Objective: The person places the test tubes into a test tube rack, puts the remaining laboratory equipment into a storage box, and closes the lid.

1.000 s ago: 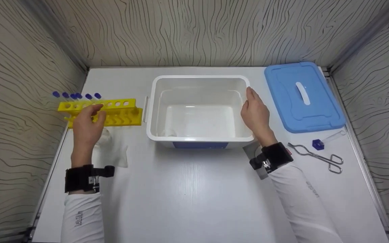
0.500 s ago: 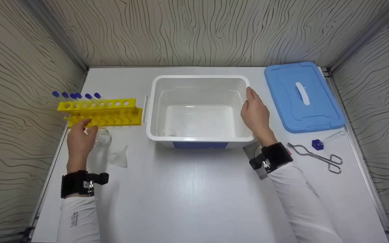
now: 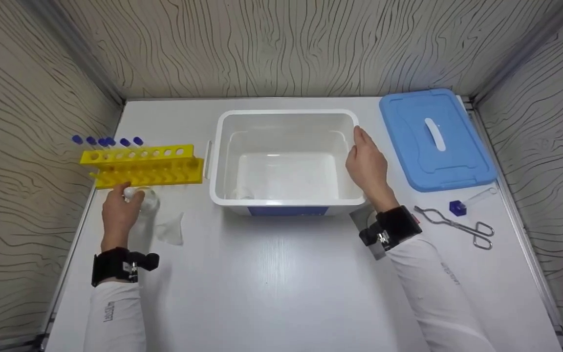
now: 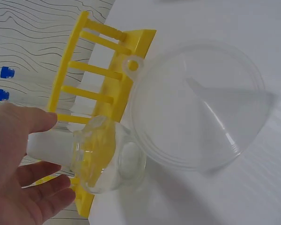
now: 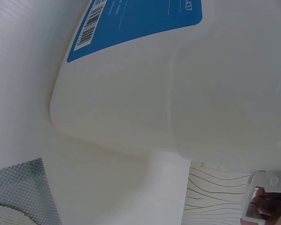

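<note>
A clear glass alcohol lamp [image 4: 103, 154] with a white cap [image 4: 51, 144] stands before the yellow test tube rack [image 3: 149, 178]. My left hand [image 3: 120, 212] is around the cap, thumb on one side and fingers on the other; a gap shows between them and the cap in the left wrist view. Beside the lamp lies a translucent funnel [image 4: 196, 108]. My right hand [image 3: 369, 164] holds the right rim of a white storage box [image 3: 286, 201]. In the right wrist view, part of that hand [image 5: 271, 206] shows through the box's side handle [image 5: 250, 197].
Several blue-capped test tubes [image 3: 138, 141] lean in the rack. A clear glass item [image 3: 243, 193] sits in the box's near left corner. At right lie a blue lid [image 3: 438, 151], crucible tongs [image 3: 452, 224] and a measuring cylinder [image 3: 477, 197]. Wire gauze [image 3: 362, 220] lies under my right wrist.
My left hand has come down from in front of the rack towards me and now surrounds the lamp's cap. My right hand stays at the box rim. The head view has shifted slightly.
</note>
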A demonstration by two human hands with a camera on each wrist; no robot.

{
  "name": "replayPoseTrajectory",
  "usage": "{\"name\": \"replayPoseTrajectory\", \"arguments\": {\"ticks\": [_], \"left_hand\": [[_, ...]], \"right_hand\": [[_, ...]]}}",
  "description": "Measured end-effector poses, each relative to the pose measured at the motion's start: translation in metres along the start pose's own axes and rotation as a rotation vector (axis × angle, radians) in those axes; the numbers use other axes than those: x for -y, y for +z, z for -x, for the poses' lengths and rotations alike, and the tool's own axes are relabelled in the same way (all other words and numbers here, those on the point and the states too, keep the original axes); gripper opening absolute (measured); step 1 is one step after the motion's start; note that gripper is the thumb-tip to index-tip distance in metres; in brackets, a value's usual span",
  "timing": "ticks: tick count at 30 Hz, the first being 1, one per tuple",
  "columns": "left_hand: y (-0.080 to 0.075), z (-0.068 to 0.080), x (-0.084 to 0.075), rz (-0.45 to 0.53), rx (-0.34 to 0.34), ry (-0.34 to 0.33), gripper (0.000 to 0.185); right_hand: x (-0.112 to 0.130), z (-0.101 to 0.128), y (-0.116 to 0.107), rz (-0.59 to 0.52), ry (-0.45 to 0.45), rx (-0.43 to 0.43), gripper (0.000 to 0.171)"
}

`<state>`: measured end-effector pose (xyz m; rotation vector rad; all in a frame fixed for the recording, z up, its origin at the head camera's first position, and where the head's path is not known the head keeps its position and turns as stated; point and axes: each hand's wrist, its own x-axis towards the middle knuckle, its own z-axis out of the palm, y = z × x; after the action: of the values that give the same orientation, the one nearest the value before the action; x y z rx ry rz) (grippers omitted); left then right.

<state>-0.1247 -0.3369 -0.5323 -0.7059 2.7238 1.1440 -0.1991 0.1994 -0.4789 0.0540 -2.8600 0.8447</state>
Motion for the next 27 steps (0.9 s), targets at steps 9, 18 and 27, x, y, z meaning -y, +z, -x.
{"name": "replayPoseTrajectory", "arguments": {"ticks": [9,18,27], "left_hand": [[0.005,-0.005,0.004,0.012,0.013,-0.057,0.065],[0.009,-0.001,0.012,0.03,0.015,-0.043,0.063],[0.012,-0.001,0.012,0.028,0.014,-0.065,0.065]], "right_hand": [[0.0,0.0,0.0,0.01,0.001,0.003,0.051],[0.001,0.001,-0.001,0.009,0.012,0.017,0.052],[0.001,0.0,-0.001,-0.006,0.012,0.007,0.052]]}}
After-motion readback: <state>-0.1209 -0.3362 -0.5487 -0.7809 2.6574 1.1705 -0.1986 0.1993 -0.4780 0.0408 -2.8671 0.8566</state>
